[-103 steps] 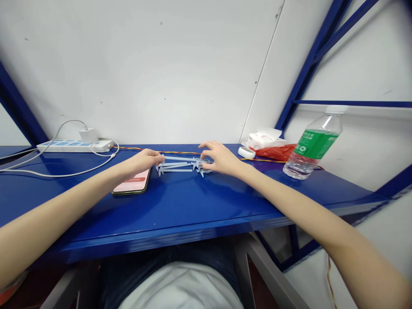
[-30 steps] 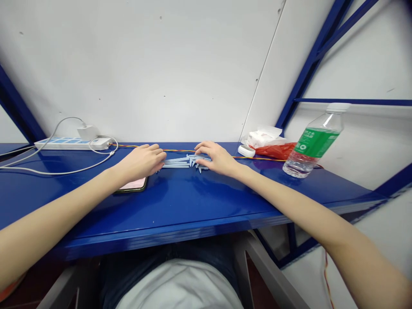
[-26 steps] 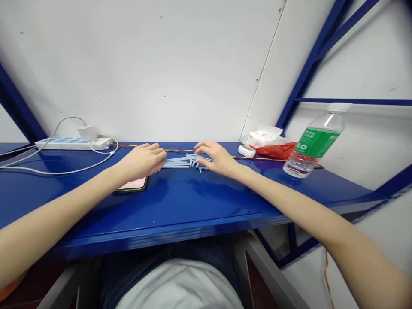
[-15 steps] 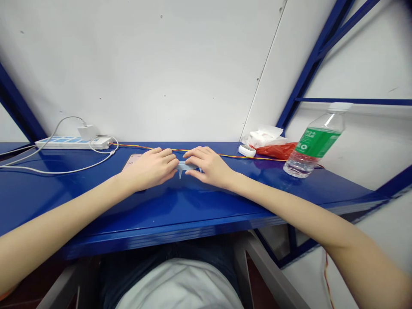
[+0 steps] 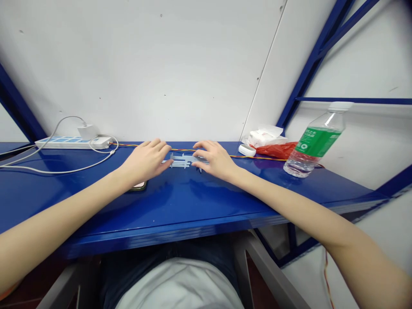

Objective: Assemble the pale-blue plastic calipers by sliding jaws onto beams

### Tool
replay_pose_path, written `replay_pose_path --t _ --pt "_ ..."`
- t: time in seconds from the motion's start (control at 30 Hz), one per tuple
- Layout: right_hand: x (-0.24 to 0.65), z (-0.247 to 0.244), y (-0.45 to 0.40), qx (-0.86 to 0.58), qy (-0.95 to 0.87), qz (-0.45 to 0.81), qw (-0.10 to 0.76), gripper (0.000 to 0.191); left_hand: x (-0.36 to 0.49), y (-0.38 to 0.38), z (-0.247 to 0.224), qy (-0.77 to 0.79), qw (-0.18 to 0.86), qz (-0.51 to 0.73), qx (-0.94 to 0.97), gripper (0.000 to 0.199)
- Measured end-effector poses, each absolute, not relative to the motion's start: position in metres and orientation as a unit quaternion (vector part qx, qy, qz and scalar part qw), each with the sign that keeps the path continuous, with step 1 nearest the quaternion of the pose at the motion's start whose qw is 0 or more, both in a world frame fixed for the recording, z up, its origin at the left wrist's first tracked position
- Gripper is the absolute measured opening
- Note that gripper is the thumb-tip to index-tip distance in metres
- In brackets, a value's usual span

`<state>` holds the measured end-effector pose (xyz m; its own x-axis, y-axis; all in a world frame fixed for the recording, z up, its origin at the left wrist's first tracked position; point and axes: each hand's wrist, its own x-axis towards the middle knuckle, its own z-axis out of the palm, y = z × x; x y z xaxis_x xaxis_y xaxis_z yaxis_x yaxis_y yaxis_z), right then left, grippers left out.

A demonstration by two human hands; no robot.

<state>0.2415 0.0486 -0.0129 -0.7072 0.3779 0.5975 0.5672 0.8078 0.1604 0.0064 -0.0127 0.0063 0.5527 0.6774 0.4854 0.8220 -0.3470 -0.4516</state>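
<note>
Two hands, left (image 5: 144, 162) and right (image 5: 216, 161), have parted over plastic calipers (image 5: 183, 161).

Pale blue plastic calipers (image 5: 184, 161), lying flat, bunched together

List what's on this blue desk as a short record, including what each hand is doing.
Left hand: open, at the left end of the pale blue plastic calipers
Right hand: open, over the calipers' right end
Beneath left hand: phone, mostly hidden
Surface: blue desk
Also there: water bottle, power strip, tissue packet, red bag
</note>
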Motion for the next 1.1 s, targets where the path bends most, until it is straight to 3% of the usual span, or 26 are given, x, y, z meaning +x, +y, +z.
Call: replay_pose_path --t 0.1,0.33,0.5,0.83,1.1 --pt "0.244 -0.012 0.052 -0.276 -0.905 -0.162 0.281 0.015 -0.001 -0.01 0.007 -0.479 0.323 -0.1 -0.81 0.034" --pt "0.237 -0.012 0.035 -0.203 -0.915 -0.201 0.286 0.012 0.014 -0.019 -0.004 -0.363 0.272 -0.061 -0.889 0.031" --pt "0.236 -0.012 0.034 -0.183 -0.908 -0.222 0.305 0.015 0.018 -0.022 -0.004 -0.412 0.254 -0.125 -0.866 0.031" --pt "0.228 -0.014 0.024 -0.119 -0.898 -0.29 0.31 0.017 0.037 -0.036 0.006 -0.561 0.048 -0.178 -0.807 0.011" --pt "0.233 -0.012 0.033 -0.158 -0.903 -0.266 0.297 0.02 0.019 -0.021 0.005 -0.603 0.02 -0.201 -0.772 0.013"
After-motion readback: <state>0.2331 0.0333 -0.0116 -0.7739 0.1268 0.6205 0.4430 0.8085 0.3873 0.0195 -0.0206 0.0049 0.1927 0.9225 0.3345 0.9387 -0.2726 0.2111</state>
